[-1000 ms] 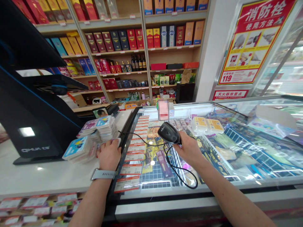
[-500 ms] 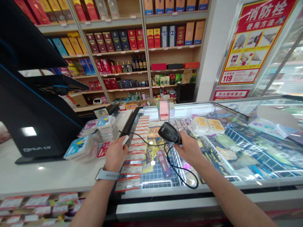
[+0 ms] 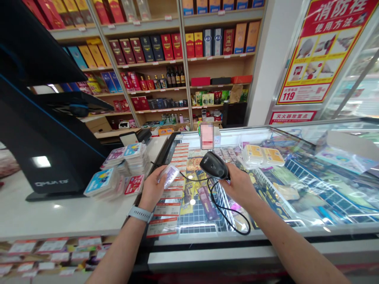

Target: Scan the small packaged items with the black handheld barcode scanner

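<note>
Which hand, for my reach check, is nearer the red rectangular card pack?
Left. The left hand sits just beside the red rectangular card pack; the right hand is farther off, over the glass-topped freezer.

Wooden shelves [image 3: 219,67], boxed liquor [image 3: 139,51]; red fire-hydrant poster [image 3: 314,51] on white pillar [image 3: 266,79]

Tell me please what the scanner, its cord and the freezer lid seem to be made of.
The scanner looks like black plastic, satin, with a soft highlight along its top. The cord seems rubber-coated, matte black, lying in loose loops. The freezer lid looks like clear glass: goods show through it and it has sharp reflections, though clear plastic cannot be ruled out.
</note>
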